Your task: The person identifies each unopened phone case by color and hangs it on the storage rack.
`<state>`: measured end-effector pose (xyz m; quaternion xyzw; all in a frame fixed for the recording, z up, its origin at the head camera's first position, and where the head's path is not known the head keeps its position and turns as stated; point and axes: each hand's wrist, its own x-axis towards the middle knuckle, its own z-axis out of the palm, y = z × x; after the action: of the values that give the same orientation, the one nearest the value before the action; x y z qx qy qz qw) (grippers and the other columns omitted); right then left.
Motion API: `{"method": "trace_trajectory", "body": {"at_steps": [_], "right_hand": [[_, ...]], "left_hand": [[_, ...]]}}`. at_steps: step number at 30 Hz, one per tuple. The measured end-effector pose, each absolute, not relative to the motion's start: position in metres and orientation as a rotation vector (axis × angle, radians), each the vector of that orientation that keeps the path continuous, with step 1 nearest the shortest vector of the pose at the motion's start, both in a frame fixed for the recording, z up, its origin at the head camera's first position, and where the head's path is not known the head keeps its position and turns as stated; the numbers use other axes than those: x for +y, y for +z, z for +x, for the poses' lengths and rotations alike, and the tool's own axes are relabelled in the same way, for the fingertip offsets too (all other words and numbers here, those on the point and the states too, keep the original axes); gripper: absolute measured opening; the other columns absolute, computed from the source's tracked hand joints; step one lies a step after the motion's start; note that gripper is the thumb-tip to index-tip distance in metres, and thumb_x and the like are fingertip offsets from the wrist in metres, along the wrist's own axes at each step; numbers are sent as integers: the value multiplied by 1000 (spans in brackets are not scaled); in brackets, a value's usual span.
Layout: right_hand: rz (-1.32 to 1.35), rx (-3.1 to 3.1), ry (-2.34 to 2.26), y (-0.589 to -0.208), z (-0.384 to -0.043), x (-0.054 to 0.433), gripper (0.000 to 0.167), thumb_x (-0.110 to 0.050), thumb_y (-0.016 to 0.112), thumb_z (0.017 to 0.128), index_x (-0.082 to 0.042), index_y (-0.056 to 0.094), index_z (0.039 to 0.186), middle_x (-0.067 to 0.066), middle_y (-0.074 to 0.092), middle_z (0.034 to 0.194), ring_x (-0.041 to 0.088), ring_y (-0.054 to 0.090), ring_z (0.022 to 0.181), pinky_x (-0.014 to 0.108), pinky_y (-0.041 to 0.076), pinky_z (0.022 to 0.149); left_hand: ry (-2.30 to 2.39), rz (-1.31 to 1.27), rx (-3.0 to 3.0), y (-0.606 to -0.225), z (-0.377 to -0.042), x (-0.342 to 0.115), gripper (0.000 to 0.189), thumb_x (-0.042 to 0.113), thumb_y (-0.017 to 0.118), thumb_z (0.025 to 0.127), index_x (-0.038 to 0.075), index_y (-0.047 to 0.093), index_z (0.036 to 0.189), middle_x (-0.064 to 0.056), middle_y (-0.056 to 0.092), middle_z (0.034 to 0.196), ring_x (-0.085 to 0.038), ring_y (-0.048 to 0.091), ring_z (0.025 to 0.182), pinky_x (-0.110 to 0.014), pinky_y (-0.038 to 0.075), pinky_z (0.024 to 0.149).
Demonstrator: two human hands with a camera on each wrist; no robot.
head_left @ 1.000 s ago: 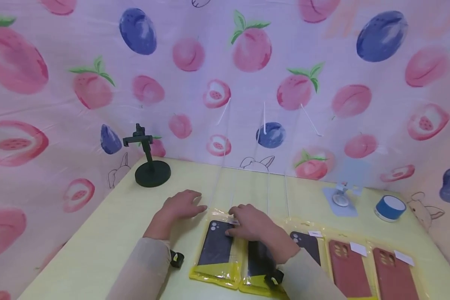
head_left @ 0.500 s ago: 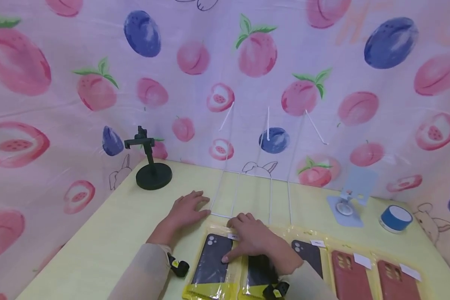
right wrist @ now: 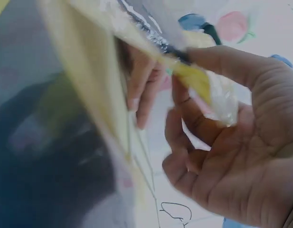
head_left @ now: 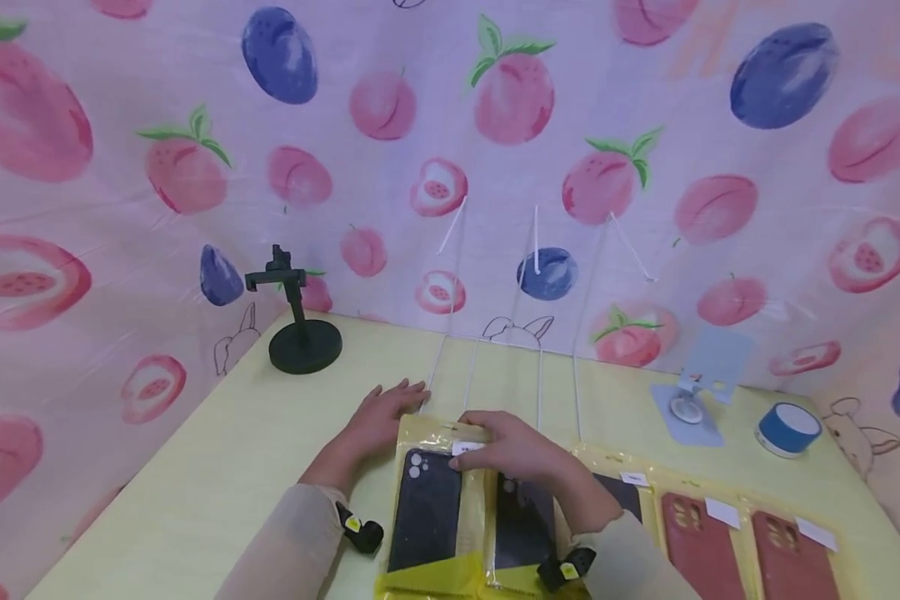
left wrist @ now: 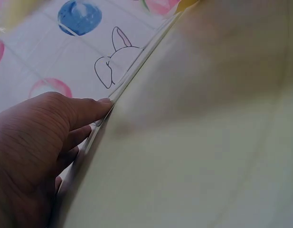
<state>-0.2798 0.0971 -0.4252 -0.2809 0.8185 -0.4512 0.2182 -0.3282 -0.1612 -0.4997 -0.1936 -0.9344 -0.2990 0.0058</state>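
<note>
My right hand [head_left: 523, 457] pinches the top edge of a clear, yellow-trimmed bag holding a black phone case [head_left: 426, 512], at the left end of a row. In the head view this bag's top is lifted off the table. The right wrist view shows thumb and fingers on the bag's crinkled corner [right wrist: 196, 80]. A second bagged black case [head_left: 523, 525] lies partly under my right forearm. My left hand [head_left: 375, 423] rests with loosely extended fingers at the left side of the base of a white wire rack [head_left: 536, 242], which has three bare upper prongs.
Farther right lie another bagged dark case [head_left: 624, 493] and two bagged red cases [head_left: 703, 542], with white labels. A black phone stand [head_left: 304, 346] stands back left. A light-blue stand [head_left: 693, 421] and a blue-and-white round object [head_left: 787, 429] sit at right, before the fruit-print cloth.
My right hand has gone from lying over the bags to pinching the leftmost one and raising its top edge. My left hand has slid slightly forward along the rack's base.
</note>
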Motion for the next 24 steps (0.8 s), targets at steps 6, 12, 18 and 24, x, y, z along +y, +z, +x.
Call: {"method": "trace_trajectory", "body": {"at_steps": [6,12,18,24], "right_hand": [[-598,1925,-1810,-409,-280,101,30,-20,75,92,-4,69,117,11,72,104,25,70,93,40,58,86],[-429,1987,-2289,-387,-268,92,25,-27,77,91,-4,72,99,2,67,87,17,60,83,28,54,76],[-455,2527,-2298,-343,-271,77,36,-45,72,91,-9,72,90,4,57,66,22,52,65,29,43,55],[-577,2721,-2216,-303,-294,60,50,-55,71,89,-8,63,72,2,50,58,22,57,60,30,39,45]], "left_hand": [[-830,-651,-2900,-500,-333,-163,57,42,56,99,12,52,147,-7,47,154,-29,33,147,-56,12,122],[-1026,-589,-2865,-506,-332,-163,52,37,66,95,24,57,144,-1,48,153,-21,36,146,-48,12,124],[-1092,-569,-2866,-503,-332,-158,59,41,70,92,22,55,146,-1,46,154,-22,34,147,-47,21,122],[-1171,-480,-2861,-501,-327,-154,68,40,74,90,12,52,148,-7,44,155,-28,35,147,-51,24,120]]}}
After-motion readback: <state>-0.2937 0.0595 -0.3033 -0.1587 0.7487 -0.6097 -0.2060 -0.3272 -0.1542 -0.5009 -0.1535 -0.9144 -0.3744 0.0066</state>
